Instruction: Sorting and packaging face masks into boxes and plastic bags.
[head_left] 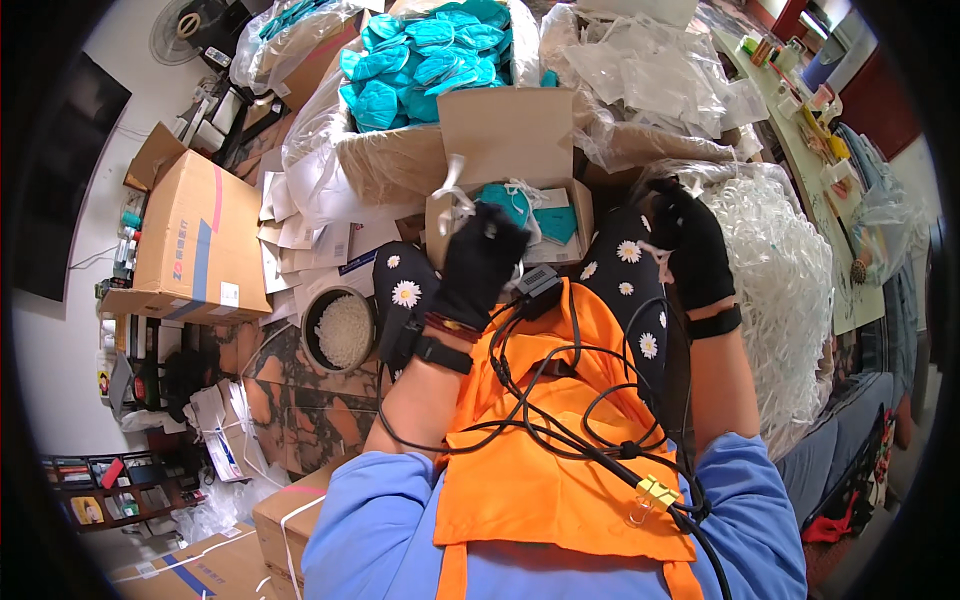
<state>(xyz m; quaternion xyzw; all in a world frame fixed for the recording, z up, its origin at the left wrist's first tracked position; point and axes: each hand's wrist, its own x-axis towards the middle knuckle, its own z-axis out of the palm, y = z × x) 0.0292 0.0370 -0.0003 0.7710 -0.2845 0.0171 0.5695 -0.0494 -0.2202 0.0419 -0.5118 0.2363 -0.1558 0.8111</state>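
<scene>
My left hand (485, 250), in a black glove, is closed above my left thigh, by a small open carton (507, 125). A white strap (455, 190), partly blurred, sticks out above its fingers. Over my right thigh, beside the bag of white straps, my right hand (688, 240), also black-gloved, is closed with a thin white strap (660, 258) hanging from it. Inside the small carton between my knees lie teal folded face masks (556, 222) with white straps. My fingertips are partly hidden by the dark gloves.
Ahead stands a lined box heaped with teal masks (420, 55). Beside it, another box holds clear plastic bags (650, 75). A plastic-lined heap of white straps (770, 290) is at right. A bowl of white pieces (343, 330) and a large carton (195, 235) stand left. Black cables (530, 400) cross my lap.
</scene>
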